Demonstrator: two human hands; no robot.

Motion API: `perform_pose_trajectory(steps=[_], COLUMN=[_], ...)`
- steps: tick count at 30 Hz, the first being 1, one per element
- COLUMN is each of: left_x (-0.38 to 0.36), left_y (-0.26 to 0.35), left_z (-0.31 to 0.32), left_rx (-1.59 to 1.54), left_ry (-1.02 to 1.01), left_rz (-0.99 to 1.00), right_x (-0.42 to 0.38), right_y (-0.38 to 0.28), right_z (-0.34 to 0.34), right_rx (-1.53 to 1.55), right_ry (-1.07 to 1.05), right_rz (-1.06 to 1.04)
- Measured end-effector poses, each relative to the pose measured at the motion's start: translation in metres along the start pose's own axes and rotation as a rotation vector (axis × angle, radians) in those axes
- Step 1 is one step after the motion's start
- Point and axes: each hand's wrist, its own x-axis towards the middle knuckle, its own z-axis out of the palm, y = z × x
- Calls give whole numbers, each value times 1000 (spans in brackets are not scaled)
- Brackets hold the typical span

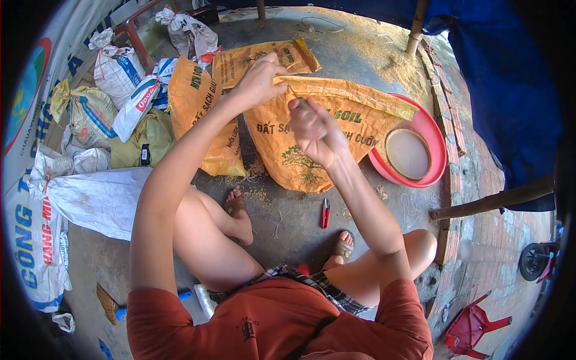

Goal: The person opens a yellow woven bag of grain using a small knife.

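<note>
An orange printed soil sack [312,144] lies in front of me, its folded top edge running along the upper side. My left hand [262,83] pinches the sack's top left corner. In front of the sack, close by that corner, my right hand [319,131] is closed and partly blurred by motion. Whatever its fingers hold, if anything, is too small to make out. On the floor between my feet and the sack lie red-handled thread snips [325,214].
More orange sacks [201,114] lie to the left and behind. Several filled white bags [120,72] crowd the far left. A round sieve [408,153] rests in a pink basin [437,144] at right. Wooden poles [492,200] and a red plastic stool [471,324] are further right.
</note>
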Motion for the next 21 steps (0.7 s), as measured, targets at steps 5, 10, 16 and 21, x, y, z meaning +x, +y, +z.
perform_pose_trajectory(steps=[5, 10, 16, 21], left_x=[-1, -2, -1, -3], left_y=[3, 2, 4, 4], left_z=[2, 5, 10, 11], left_rx=[28, 49, 52, 87], left_ry=[43, 54, 82, 102], left_rz=[38, 74, 97, 63], right_x=[0, 0, 5, -2], right_y=[0, 6, -10, -21], right_z=[0, -3, -9, 1], right_rx=[199, -1211, -1635, -573], right_ry=[-126, 350, 415, 193], right_rz=[7, -126, -254, 71])
